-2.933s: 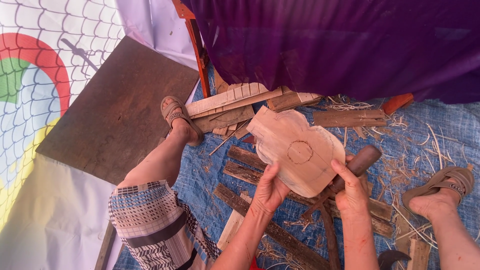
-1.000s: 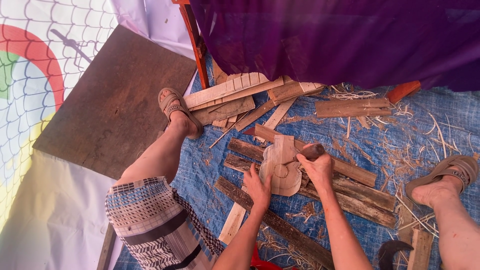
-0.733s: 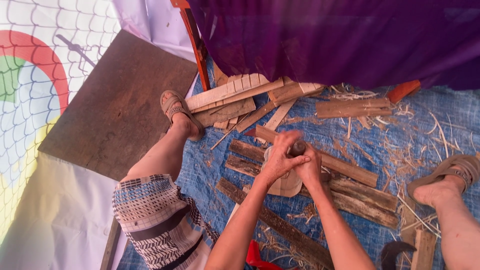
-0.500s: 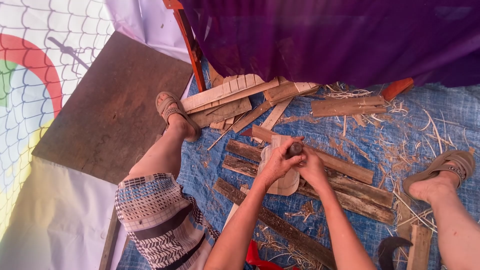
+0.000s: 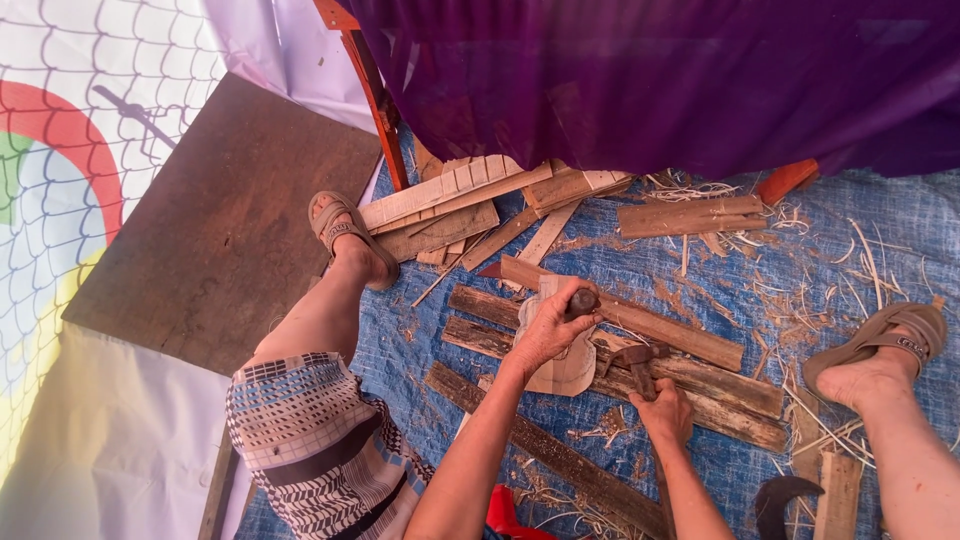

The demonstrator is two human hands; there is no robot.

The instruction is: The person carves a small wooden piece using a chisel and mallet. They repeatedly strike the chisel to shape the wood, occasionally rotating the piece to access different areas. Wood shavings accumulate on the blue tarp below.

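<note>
**Two hands on tools over a cut wooden blank**

A pale, flat, curve-edged wooden blank (image 5: 562,362) lies on dark weathered planks (image 5: 690,385), directly beneath the left fingers. The left hand (image 5: 548,325) is wrapped tight round a short dark round-handled tool (image 5: 581,300), whose butt end pokes out just above the knuckles; its working end is hidden under the palm, against the blank. The right hand (image 5: 665,412) sits beside the blank, its fingers closed round the wooden handle of a small brown-headed hammer (image 5: 634,358), the head lying just beyond the fingertips and near the blank's right edge.

Below both hands a long dark wooden strip (image 5: 540,447) runs slantwise. Past the left fingers, further out, lies a heap of pale split wooden slats (image 5: 470,205). Everything rests on a blue woven tarpaulin (image 5: 860,230) strewn with pale shavings. A sandalled foot (image 5: 345,235) stands left of the slats, another sandalled foot (image 5: 880,350) well right of the right hand. A dark curved blade (image 5: 785,498) lies below that foot, near the lower edge
</note>
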